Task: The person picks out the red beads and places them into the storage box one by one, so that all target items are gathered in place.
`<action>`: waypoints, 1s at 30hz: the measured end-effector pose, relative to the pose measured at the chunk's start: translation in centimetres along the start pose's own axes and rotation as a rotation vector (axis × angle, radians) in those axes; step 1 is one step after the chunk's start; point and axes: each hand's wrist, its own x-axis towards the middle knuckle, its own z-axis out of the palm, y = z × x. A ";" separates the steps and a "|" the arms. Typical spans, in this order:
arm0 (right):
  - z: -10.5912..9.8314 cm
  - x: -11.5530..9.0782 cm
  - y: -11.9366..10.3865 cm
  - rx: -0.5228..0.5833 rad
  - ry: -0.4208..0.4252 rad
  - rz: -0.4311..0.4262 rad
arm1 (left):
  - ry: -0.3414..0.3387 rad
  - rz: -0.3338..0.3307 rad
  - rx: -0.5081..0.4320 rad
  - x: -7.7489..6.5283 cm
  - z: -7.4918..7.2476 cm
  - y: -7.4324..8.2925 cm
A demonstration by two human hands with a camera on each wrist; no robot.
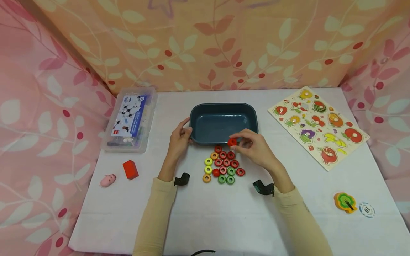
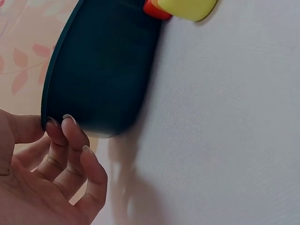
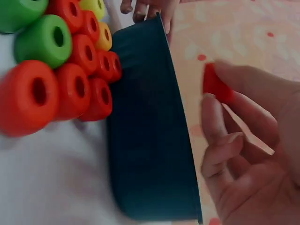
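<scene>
Right wrist view: the red piece (image 3: 217, 84) is blurred and partly covered by the right hand (image 3: 260, 173). Left wrist view: the top edge cuts off the dark tray (image 2: 103, 70) and a yellow ring (image 2: 187, 6); the left hand (image 2: 49, 183) runs out of frame. Head view: a black curved object (image 1: 203, 251) at the bottom edge is unidentifiable; lettering on the plastic case (image 1: 150, 110) is too small to read.

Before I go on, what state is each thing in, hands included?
Tray: upright, no beads seen inside.
Left hand: gripping tray's left rim.
Right hand: pinching one red bead.
Red bead: held up near tray's near rim.
Loose beads: grouped before tray, most holes up.
Box: lid shut.
Puzzle: flat, pictures up.
Block: lying beside pig, apart.
Pig: can't tell if upright.
Tree: flat, picture up.
Chip: flat.
</scene>
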 end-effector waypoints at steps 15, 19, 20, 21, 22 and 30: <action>3.4 9.9 1.5 -0.135 -0.082 0.112 | 0.003 -0.015 -0.008 0.0 0.0 0.2; 4.2 11.4 2.2 -0.120 -0.131 0.131 | -0.002 -0.013 -0.011 0.2 0.1 0.2; 4.4 11.7 2.3 -0.110 -0.140 0.134 | -0.002 -0.015 -0.011 0.2 0.1 0.2; 4.6 11.9 2.5 -0.102 -0.143 0.136 | -0.003 -0.019 -0.010 0.2 0.1 0.2; 4.8 12.1 2.6 -0.093 -0.147 0.140 | -0.002 -0.022 -0.009 0.2 0.1 0.2; 5.1 12.7 2.7 -0.067 -0.161 0.172 | 0.005 -0.033 0.006 0.2 0.1 -0.1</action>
